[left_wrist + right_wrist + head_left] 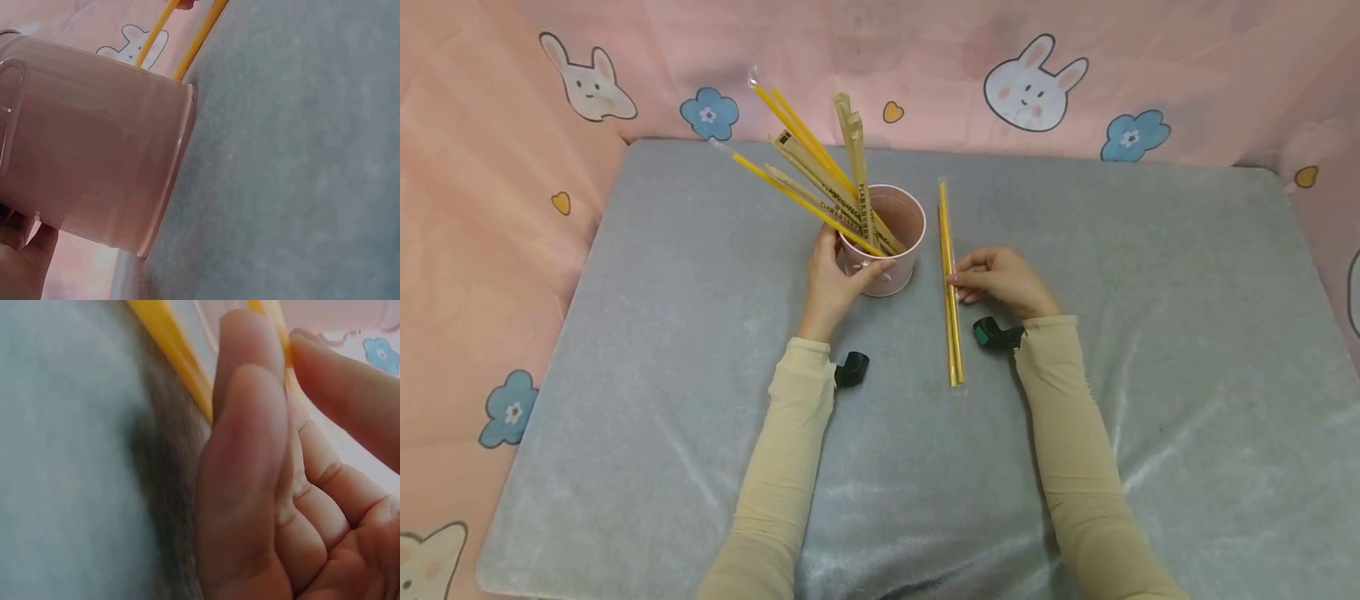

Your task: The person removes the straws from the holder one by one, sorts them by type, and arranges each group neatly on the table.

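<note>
My left hand (837,287) grips a small pink bucket (891,279), its thumb across the front near the rim. Paper-wrapped straws (852,158) with black print and yellow straws (790,190) in clear wrappers lean in the bucket, mostly to the left. To the right of the bucket, my right hand (1000,279) pinches a yellow straw (951,250) between thumb and fingertips. Another yellow straw (169,344) lies close beside it. In the left wrist view, the bucket wall (94,144) hides most of the left hand.
A grey cloth (1187,375) covers the table. Behind and to the left hangs a pink curtain (917,75) printed with rabbits and blue flowers. A dark wrist camera (852,369) juts from the left sleeve, and another camera (996,335) from the right.
</note>
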`<action>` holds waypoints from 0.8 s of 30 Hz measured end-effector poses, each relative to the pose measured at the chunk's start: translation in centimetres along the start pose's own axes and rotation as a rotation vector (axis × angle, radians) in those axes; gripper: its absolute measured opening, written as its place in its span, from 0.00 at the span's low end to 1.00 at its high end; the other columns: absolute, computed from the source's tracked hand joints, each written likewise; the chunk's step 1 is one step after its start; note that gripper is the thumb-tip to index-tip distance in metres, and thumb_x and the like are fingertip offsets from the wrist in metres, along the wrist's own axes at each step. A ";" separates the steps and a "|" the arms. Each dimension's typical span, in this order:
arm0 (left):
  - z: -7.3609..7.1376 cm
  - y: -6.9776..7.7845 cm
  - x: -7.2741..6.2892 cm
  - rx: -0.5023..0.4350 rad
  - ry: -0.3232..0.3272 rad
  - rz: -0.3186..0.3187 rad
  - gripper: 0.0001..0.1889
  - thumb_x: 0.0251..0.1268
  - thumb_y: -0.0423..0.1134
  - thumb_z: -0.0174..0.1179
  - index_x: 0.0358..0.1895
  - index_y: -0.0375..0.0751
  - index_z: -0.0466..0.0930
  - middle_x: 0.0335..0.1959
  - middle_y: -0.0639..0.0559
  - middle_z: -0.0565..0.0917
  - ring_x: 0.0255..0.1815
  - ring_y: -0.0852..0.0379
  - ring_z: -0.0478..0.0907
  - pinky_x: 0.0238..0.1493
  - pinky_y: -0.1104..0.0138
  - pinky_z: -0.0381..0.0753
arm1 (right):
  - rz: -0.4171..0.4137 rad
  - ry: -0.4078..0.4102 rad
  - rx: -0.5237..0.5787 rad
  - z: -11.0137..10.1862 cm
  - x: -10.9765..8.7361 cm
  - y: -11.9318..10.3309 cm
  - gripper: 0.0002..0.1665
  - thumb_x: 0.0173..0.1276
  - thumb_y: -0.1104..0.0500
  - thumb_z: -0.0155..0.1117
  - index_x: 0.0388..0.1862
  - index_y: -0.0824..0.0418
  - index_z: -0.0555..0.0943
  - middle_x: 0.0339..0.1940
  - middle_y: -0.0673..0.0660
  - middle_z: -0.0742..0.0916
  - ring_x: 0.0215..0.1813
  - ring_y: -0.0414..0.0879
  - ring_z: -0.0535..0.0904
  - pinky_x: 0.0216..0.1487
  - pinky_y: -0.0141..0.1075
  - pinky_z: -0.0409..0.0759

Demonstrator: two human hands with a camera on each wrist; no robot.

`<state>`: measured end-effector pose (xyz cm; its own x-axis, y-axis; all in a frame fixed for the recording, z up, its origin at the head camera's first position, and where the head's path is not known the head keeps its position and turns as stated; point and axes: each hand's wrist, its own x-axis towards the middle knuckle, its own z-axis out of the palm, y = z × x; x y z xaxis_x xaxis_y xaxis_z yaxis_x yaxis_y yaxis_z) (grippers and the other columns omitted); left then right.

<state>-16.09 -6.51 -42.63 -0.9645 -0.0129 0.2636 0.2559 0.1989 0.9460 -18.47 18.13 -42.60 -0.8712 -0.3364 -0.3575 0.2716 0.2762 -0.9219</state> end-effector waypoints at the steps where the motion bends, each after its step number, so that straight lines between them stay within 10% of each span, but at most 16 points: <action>1: 0.0 0.0 0.0 0.002 0.001 0.000 0.37 0.46 0.34 0.74 0.61 0.33 0.66 0.55 0.41 0.73 0.58 0.53 0.70 0.60 0.67 0.65 | -0.001 -0.003 0.007 0.1 0.0 0.0 0.14 0.63 0.68 0.63 0.40 0.80 0.75 0.21 0.50 0.84 0.23 0.38 0.78 0.28 0.29 0.80; 11: 0.0 0.0 0.0 0.011 0.001 0.003 0.37 0.45 0.35 0.74 0.60 0.34 0.67 0.54 0.42 0.73 0.57 0.54 0.70 0.59 0.67 0.66 | -0.049 0.045 0.105 -0.5 -0.1 0.5 0.05 0.62 0.70 0.63 0.34 0.75 0.78 0.21 0.53 0.84 0.22 0.40 0.79 0.26 0.31 0.80; 24: 0.0 0.0 0.0 -0.010 -0.003 -0.001 0.37 0.46 0.34 0.74 0.62 0.34 0.65 0.55 0.41 0.72 0.58 0.54 0.70 0.60 0.67 0.65 | 0.059 0.070 -0.027 -0.7 -0.1 0.5 0.13 0.62 0.67 0.65 0.38 0.79 0.78 0.21 0.53 0.84 0.22 0.39 0.79 0.26 0.30 0.80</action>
<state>-16.11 -6.56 -42.64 -0.9651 -0.0099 0.2618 0.2552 0.1893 0.9482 -18.57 18.95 -42.94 -0.8808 -0.2554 -0.3986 0.3129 0.3178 -0.8950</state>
